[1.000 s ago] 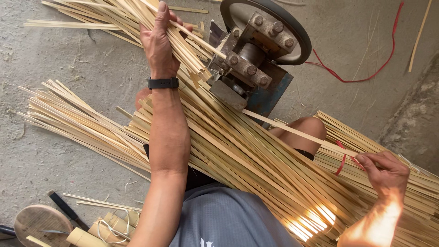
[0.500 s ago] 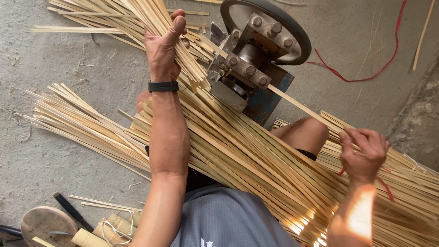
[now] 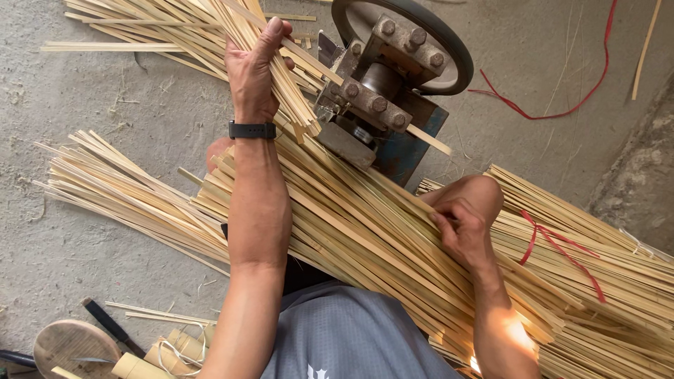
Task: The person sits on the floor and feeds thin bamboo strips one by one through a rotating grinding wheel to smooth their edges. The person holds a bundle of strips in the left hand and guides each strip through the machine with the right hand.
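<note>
My left hand, with a black watch on its wrist, is shut on a bundle of thin bamboo strips held against the left side of a metal machine that has a large dark wheel. A big pile of long bamboo strips lies across my lap. My right hand rests on this pile beside my bare knee, its fingers curled on a strip at the top of the pile.
More strips tied with a red band lie at the right. A red cord runs over the concrete floor. At the lower left are a round wooden block, a dark-handled knife and short bamboo tubes.
My right hand has moved left and up along the pile, from the far right edge to beside my knee. My left hand stays at the machine with its bundle.
</note>
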